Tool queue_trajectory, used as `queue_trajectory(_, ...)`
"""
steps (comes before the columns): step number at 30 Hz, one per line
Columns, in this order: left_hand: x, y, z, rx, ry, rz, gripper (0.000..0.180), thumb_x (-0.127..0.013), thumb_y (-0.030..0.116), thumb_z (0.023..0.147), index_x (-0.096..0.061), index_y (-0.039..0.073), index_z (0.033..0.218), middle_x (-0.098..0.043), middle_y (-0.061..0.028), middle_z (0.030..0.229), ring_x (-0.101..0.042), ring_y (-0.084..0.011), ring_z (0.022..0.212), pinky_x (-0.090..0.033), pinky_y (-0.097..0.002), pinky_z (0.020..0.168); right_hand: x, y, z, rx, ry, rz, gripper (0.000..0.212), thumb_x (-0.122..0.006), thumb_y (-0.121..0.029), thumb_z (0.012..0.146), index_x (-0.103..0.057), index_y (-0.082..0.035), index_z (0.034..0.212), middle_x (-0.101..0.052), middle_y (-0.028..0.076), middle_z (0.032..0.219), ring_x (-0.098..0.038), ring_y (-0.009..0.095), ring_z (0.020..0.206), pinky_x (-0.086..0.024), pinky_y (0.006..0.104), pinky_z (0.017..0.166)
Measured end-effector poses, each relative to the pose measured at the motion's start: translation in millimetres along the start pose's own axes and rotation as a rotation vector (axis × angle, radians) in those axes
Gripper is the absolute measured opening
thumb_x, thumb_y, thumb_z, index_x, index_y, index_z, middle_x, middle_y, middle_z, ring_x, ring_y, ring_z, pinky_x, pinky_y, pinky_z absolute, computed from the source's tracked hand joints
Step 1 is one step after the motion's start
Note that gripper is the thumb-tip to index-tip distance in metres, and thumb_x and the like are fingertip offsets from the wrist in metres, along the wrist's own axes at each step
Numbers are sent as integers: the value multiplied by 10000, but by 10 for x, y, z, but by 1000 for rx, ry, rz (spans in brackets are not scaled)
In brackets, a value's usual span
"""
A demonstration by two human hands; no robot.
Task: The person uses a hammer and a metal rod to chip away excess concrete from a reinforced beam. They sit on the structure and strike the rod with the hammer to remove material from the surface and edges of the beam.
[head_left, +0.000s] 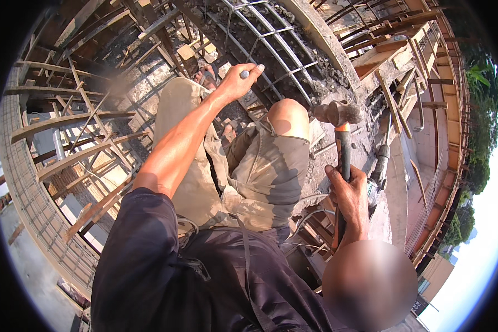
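My left hand (237, 84) is closed round a metal rod (244, 74) just beyond my knees. Only the rod's round grey end shows above the fist; the rest is hidden. My right hand (349, 195) grips the dark handle of a hammer (342, 145) and holds it upright at my right side. The worn, dusty hammer head (337, 113) is raised above the fist, apart from the rod. Beyond my left hand, a trench holds a cage of steel reinforcing bars (279, 41).
A power tool (379, 171) lies on rough concrete beside my right hand. Timber props and thin bars (83, 119) crisscross on the left. Loose boards (393, 102) lean at the right, near a curved formwork wall (454, 116). My sandalled feet (206, 77) rest on rubble.
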State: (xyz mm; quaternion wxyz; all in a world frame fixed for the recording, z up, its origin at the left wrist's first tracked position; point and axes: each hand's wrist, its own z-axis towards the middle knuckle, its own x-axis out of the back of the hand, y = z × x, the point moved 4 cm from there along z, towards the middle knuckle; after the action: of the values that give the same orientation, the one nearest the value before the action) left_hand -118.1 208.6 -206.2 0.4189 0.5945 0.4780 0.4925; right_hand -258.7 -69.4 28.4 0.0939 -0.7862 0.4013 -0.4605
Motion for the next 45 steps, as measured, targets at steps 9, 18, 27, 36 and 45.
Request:
queue_trajectory(9, 506, -96, 387, -59, 530, -467, 504, -563, 456, 971, -439, 106, 630, -401, 26, 608, -385, -121, 575, -347, -346, 559, -105, 227, -116, -18, -24, 73, 305, -702, -270, 882, -609, -5, 762, -468, -30, 562, -433, 70, 495, -345, 274, 459)
queue_trajectory(18, 725, 1584, 61, -374, 682, -574, 374, -609, 318, 981, -562, 130, 661, -487, 47, 564, -432, -68, 502, -300, -262, 461, -76, 144, -223, 11, -21, 174, 294, -716, -267, 877, -610, -14, 771, -472, -40, 552, -420, 61, 469, -318, 256, 432)
queue_trajectory(27, 154, 1406, 390, -466, 407, -271, 509, -548, 459, 1004, -545, 97, 647, -381, 56, 544, -385, -78, 545, -318, -346, 527, -111, 82, -161, 25, -77, 245, 278, -714, -246, 881, -626, 2, 793, -485, -37, 552, -433, 54, 473, -323, 244, 431)
queue_trajectory(36, -85, 717, 681, -277, 387, -360, 512, -545, 494, 996, -426, 124, 663, -304, 68, 653, -289, -76, 620, -267, -302, 578, -83, -109, -63, 98, -56, 198, 268, -706, -228, 886, -650, 22, 809, -485, -41, 559, -420, 53, 499, -324, 259, 457)
queue_trajectory(45, -140, 788, 614, -321, 200, -301, 521, -603, 452, 978, -407, 135, 614, -295, 85, 604, -272, -56, 581, -242, -283, 527, 56, -970, 80, 594, 178, 400, 269, -699, -183, 924, -569, -62, 721, -446, -45, 530, -397, 38, 439, -297, 216, 415)
